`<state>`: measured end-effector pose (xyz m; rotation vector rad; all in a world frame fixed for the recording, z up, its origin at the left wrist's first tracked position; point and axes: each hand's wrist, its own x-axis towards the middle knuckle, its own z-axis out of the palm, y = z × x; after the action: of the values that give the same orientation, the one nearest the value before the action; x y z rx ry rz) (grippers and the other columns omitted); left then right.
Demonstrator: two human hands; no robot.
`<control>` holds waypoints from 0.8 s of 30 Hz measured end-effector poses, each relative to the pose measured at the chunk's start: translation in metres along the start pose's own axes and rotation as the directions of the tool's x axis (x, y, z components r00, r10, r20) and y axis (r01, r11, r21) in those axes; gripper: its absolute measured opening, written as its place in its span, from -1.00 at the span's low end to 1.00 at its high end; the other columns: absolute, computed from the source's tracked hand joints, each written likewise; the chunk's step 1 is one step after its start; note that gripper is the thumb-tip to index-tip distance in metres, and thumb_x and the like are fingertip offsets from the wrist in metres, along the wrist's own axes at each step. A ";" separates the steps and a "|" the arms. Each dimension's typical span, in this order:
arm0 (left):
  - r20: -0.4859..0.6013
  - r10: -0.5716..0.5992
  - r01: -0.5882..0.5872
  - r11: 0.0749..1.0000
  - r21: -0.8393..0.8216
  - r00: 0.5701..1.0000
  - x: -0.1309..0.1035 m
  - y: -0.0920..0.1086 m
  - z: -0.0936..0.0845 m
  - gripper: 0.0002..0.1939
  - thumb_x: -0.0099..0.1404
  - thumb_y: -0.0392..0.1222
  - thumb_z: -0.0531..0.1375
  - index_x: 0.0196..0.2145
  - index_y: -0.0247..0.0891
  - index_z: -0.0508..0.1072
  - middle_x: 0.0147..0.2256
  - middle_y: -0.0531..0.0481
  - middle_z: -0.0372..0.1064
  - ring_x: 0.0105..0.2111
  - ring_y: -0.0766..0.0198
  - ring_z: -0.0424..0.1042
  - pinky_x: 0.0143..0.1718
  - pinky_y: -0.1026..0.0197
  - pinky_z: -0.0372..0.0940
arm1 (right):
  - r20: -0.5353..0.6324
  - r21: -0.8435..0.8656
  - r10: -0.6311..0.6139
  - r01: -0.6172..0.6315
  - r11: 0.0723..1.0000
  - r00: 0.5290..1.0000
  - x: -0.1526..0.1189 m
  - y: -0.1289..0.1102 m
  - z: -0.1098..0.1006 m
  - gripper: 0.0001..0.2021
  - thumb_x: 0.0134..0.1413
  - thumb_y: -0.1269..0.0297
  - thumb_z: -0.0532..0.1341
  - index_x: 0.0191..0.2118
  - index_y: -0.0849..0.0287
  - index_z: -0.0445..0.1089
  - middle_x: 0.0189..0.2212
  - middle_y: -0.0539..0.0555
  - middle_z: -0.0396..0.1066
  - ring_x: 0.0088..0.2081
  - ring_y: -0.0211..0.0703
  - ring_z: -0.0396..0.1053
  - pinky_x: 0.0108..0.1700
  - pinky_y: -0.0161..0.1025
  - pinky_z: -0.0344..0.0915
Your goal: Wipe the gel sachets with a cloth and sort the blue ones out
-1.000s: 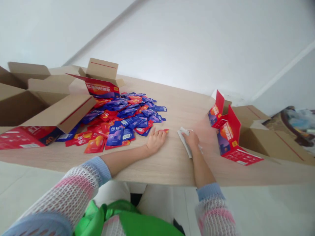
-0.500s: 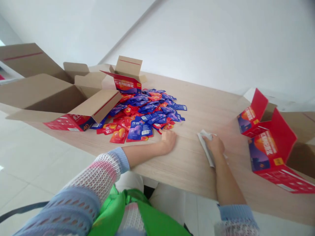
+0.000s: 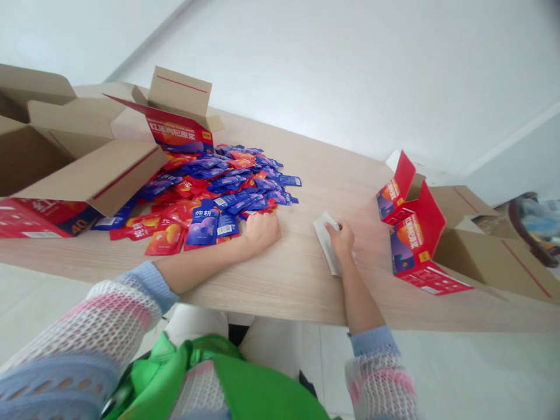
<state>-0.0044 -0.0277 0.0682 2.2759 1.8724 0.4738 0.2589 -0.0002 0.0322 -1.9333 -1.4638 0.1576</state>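
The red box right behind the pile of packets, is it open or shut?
Open: the red box behind the packets has its tan flap standing up.

The desk (image 3: 301, 280) is pale wood with faint grain. On its left, the heap of sachets (image 3: 236, 181) mixes violet-blue and red packets, the red ones printed with orange fruit. The near-left carton (image 3: 56, 219) and far-left carton (image 3: 179, 137) are red and blue outside, brown inside, with red stripes on their flaps. The cloth (image 3: 326, 239) is white. Both sleeves (image 3: 109, 315) band light blue, white and pink; the apron (image 3: 262, 391) is bright green.
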 end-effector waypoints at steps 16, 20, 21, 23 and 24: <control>0.065 0.239 0.019 0.190 -0.982 0.969 0.026 -0.014 0.058 -0.49 -0.06 -0.29 0.20 -0.08 -0.31 0.34 -0.22 -0.03 0.40 -0.23 0.26 0.40 -0.22 0.23 0.28 | 0.261 0.341 -0.342 0.245 0.908 0.903 -0.056 -0.056 0.036 -0.43 0.28 -0.14 -0.27 -0.34 0.11 0.33 -0.48 0.05 0.37 -0.38 -0.10 0.31 -0.31 -0.26 0.18; 0.202 0.157 0.201 0.023 -0.979 0.967 0.035 -0.014 0.067 -0.54 -0.06 -0.29 0.25 -0.14 -0.31 0.34 -0.40 0.07 0.36 -0.44 0.38 0.34 -0.39 0.31 0.20 | 0.301 0.263 -0.402 0.330 0.907 0.865 -0.054 -0.052 0.022 -0.44 0.25 -0.17 -0.20 -0.17 0.15 0.35 -0.51 0.01 0.35 -0.45 -0.13 0.31 -0.34 -0.26 0.17; 0.216 0.157 0.212 0.042 -0.976 0.964 0.035 -0.014 0.069 -0.53 -0.06 -0.28 0.28 -0.13 -0.31 0.33 -0.45 0.11 0.34 -0.49 0.41 0.31 -0.43 0.34 0.16 | 0.309 0.259 -0.414 0.343 0.903 0.856 -0.055 -0.052 0.020 -0.43 0.25 -0.17 -0.18 -0.09 0.16 0.34 -0.50 0.01 0.37 -0.45 -0.13 0.32 -0.34 -0.26 0.18; 0.202 0.147 0.193 0.075 -0.978 0.968 0.033 -0.016 0.073 -0.50 -0.03 -0.26 0.31 -0.10 -0.31 0.31 -0.49 0.15 0.31 -0.53 0.43 0.28 -0.46 0.35 0.13 | 0.325 0.292 -0.437 0.351 0.890 0.839 -0.058 -0.054 0.019 -0.39 0.26 -0.17 -0.19 0.08 0.18 0.29 -0.43 0.05 0.43 -0.40 -0.09 0.38 -0.27 -0.23 0.23; 0.182 0.140 0.173 0.080 -0.982 0.973 0.032 -0.017 0.075 -0.47 -0.02 -0.24 0.31 -0.07 -0.30 0.29 -0.49 0.15 0.31 -0.53 0.43 0.29 -0.46 0.35 0.13 | 0.328 0.325 -0.455 0.353 0.877 0.828 -0.059 -0.055 0.020 -0.37 0.26 -0.16 -0.21 0.15 0.18 0.25 -0.33 0.09 0.47 -0.31 -0.05 0.42 -0.20 -0.20 0.26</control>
<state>0.0109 0.0130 -0.0030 1.1602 0.7870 1.0247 0.1844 -0.0371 0.0317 -1.3912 -1.9850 0.5370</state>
